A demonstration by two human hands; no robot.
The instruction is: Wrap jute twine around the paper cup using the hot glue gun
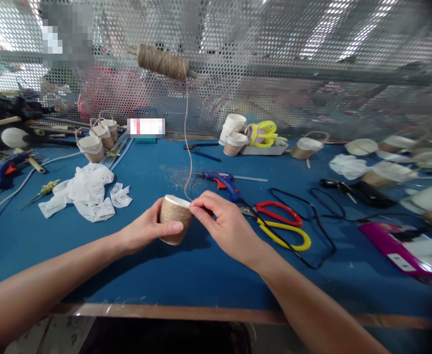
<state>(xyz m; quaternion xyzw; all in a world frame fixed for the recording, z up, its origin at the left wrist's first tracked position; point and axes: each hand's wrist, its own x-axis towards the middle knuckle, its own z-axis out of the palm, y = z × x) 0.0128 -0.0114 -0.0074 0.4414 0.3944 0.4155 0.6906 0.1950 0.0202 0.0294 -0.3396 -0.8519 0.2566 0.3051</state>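
Observation:
My left hand (153,226) is wrapped round a paper cup (175,221) covered in brown twine, with its white mouth tilted up. At the cup's rim, the fingers of my right hand (216,219) pinch the twine (186,123). That strand runs up to a spool of twine (162,61) on a stick against the perforated metal screen. Just beyond my right hand lies a blue glue gun (221,179) with an orange trigger. Scissors (286,226) with one red and one yellow handle rest to its right.
White lace cloth (86,191) lies left of the cup. Small twine-wrapped buckets (92,147) stand at the back left. White cups (232,125) and a box (265,147) stand at the back. A black cord (317,241) loops rightward towards a purple power strip (396,246).

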